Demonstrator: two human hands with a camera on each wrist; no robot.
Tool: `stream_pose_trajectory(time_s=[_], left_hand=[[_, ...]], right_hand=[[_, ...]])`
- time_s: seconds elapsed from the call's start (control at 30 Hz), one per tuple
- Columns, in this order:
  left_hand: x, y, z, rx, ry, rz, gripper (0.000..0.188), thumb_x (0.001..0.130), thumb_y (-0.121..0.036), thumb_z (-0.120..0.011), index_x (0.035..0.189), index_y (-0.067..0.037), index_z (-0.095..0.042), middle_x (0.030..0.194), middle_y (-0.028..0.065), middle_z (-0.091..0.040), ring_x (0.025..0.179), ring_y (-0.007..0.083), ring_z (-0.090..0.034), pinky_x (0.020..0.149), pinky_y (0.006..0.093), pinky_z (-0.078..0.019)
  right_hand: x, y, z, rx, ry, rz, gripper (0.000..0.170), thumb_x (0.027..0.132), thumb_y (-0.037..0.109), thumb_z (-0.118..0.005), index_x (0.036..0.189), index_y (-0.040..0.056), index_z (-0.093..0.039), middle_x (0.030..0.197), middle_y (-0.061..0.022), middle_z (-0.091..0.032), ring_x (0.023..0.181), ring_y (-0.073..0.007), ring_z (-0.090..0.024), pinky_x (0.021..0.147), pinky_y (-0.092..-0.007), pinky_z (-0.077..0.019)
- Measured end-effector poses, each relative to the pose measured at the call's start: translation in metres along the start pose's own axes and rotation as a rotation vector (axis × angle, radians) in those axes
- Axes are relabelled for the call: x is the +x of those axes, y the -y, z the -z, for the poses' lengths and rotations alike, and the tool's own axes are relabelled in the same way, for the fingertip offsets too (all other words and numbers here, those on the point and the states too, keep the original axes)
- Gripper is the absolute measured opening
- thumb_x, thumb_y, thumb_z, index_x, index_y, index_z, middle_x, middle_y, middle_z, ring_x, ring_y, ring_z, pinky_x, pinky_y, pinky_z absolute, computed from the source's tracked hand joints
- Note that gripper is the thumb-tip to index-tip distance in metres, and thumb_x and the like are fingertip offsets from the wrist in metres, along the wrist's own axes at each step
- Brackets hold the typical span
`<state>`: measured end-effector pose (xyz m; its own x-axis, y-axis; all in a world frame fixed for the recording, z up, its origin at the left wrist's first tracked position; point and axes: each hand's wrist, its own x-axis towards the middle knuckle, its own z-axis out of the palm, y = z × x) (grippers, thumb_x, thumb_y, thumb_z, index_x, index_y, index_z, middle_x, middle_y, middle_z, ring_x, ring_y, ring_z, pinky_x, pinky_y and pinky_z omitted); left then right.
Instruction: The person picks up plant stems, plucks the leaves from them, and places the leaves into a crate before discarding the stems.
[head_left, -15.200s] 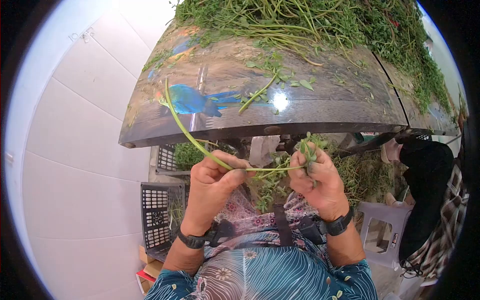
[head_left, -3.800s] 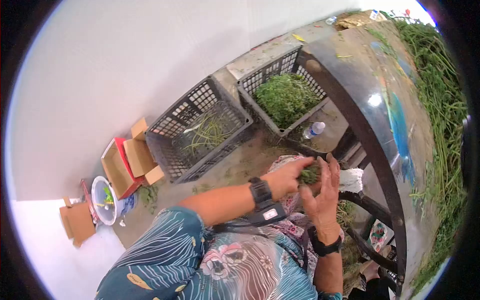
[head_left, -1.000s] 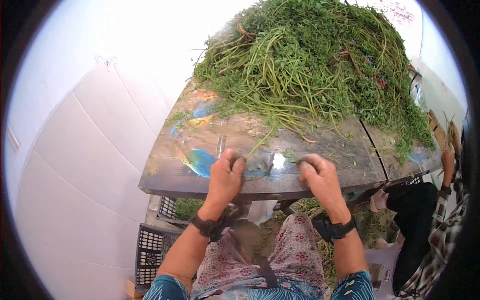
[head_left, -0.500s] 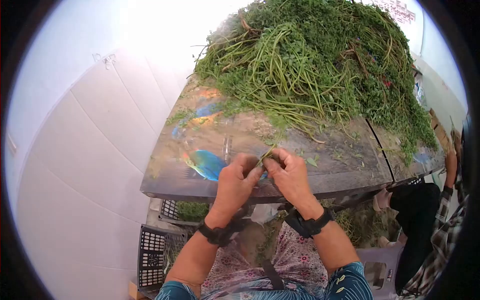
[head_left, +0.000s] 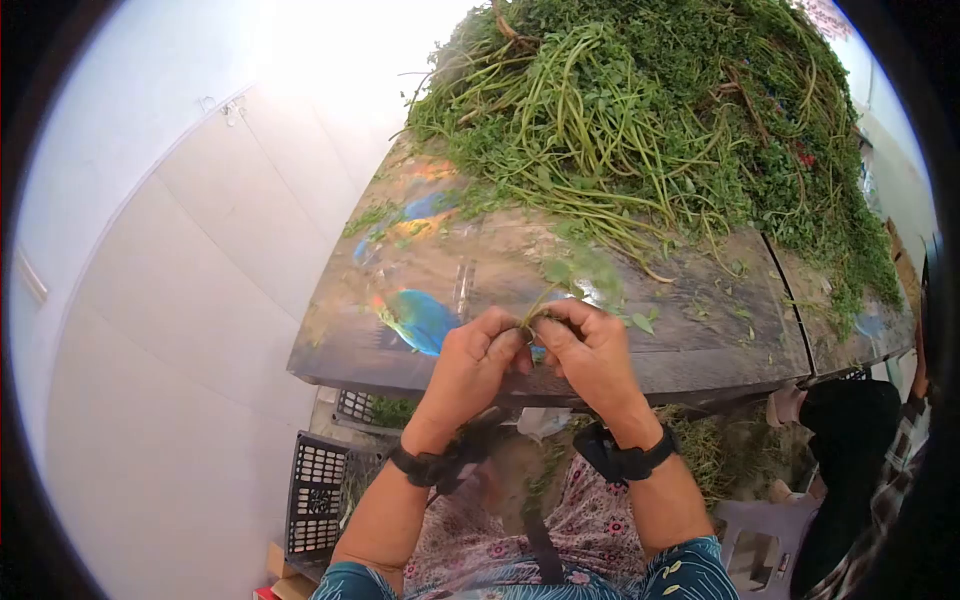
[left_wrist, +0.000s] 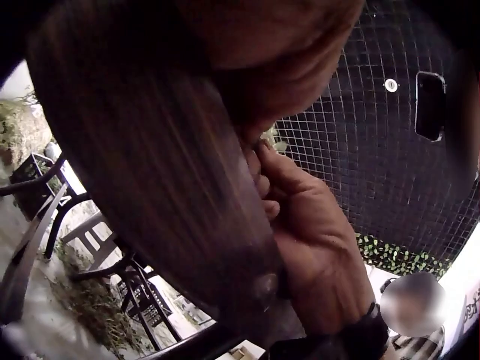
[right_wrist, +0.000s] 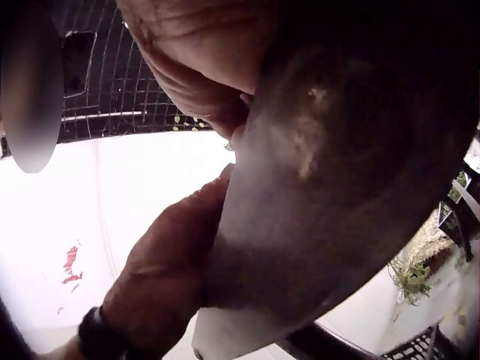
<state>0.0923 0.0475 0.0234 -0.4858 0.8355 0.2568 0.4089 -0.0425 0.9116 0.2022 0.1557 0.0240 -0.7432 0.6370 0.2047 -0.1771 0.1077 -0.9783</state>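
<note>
Both hands meet over the front part of the table, thumbs and fingertips close together. My left hand (head_left: pixel 482 362) pinches the lower end of a green leafy stem (head_left: pixel 541 298). My right hand (head_left: pixel 592 358) pinches the same stem right beside it. The stem's leafy tip (head_left: pixel 583 272) points away from me over the tabletop and is blurred. In the left wrist view the right hand (left_wrist: pixel 319 232) reaches up to the left one at the table's edge; the stem is mostly hidden there.
A big heap of green stems and leaves (head_left: pixel 640 130) covers the back of the table (head_left: pixel 690 350). Loose leaves (head_left: pixel 642 322) lie to the right of the hands. Black crates (head_left: pixel 318 490) stand below on the left. A purple stool (head_left: pixel 745 530) and a seated person's dark-trousered leg (head_left: pixel 850 430) are at right.
A second ago the hands were apart over the table, the left on a stem. The right hand has since come left to join it, and both now pinch the stem.
</note>
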Motion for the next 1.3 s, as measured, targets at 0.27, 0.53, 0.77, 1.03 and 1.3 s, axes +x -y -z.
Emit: stream_pose_trajectory(time_s=[0.27, 0.53, 0.77, 1.03, 1.3], left_hand=[[0.001, -0.005, -0.002, -0.096, -0.065, 0.114, 0.014, 0.086, -0.011, -0.049, 0.094, -0.002, -0.055, 0.065, 0.0041, -0.06, 0.062, 0.0095, -0.057, 0.058, 0.0237, -0.0456], [-0.001, -0.004, -0.006, 0.096, -0.023, 0.027, 0.013, 0.08, -0.007, -0.054, 0.091, 0.0, -0.055, 0.066, 0.0065, -0.061, 0.061, 0.0097, -0.057, 0.058, 0.0245, -0.0461], [-0.005, -0.006, 0.001, 0.155, 0.024, 0.049, 0.009, 0.081, -0.005, -0.053, 0.087, 0.002, -0.056, 0.068, 0.0013, -0.059, 0.062, 0.0058, -0.053, 0.057, 0.0205, -0.0432], [0.012, -0.01, -0.02, -0.041, 0.016, -0.071, 0.01, 0.083, -0.011, -0.054, 0.083, -0.001, -0.056, 0.064, 0.0006, -0.055, 0.057, 0.0058, -0.048, 0.051, 0.0211, -0.0376], [0.007, -0.01, -0.014, -0.456, 0.083, 0.114, 0.017, 0.086, -0.016, -0.053, 0.076, -0.004, -0.055, 0.063, -0.0008, -0.055, 0.052, 0.0037, -0.046, 0.045, 0.0192, -0.0348]], right_hand=[[0.003, 0.002, 0.005, 0.311, -0.035, -0.109, 0.013, 0.082, 0.007, -0.054, 0.092, -0.0007, -0.054, 0.071, -0.0036, -0.057, 0.055, -0.0058, -0.05, 0.044, -0.0179, -0.0366], [0.002, 0.005, 0.006, 0.384, 0.001, -0.062, 0.014, 0.081, 0.009, -0.058, 0.093, 0.0033, -0.054, 0.068, 0.0012, -0.051, 0.053, -0.0029, -0.041, 0.042, -0.017, -0.0287], [0.005, -0.004, 0.013, 0.503, -0.04, -0.061, 0.018, 0.082, 0.015, -0.06, 0.093, 0.0025, -0.056, 0.07, 0.004, -0.051, 0.055, -0.0018, -0.041, 0.045, -0.0168, -0.0297], [0.0, 0.002, 0.014, 0.415, 0.051, -0.031, 0.02, 0.083, 0.017, -0.059, 0.097, 0.0027, -0.058, 0.068, 0.0061, -0.049, 0.053, -0.0017, -0.039, 0.045, -0.0177, -0.0298], [0.001, -0.006, 0.017, 0.504, 0.099, -0.056, 0.014, 0.085, 0.019, -0.058, 0.089, 0.0055, -0.059, 0.064, 0.0068, -0.047, 0.053, -0.0012, -0.037, 0.045, -0.0179, -0.029]])
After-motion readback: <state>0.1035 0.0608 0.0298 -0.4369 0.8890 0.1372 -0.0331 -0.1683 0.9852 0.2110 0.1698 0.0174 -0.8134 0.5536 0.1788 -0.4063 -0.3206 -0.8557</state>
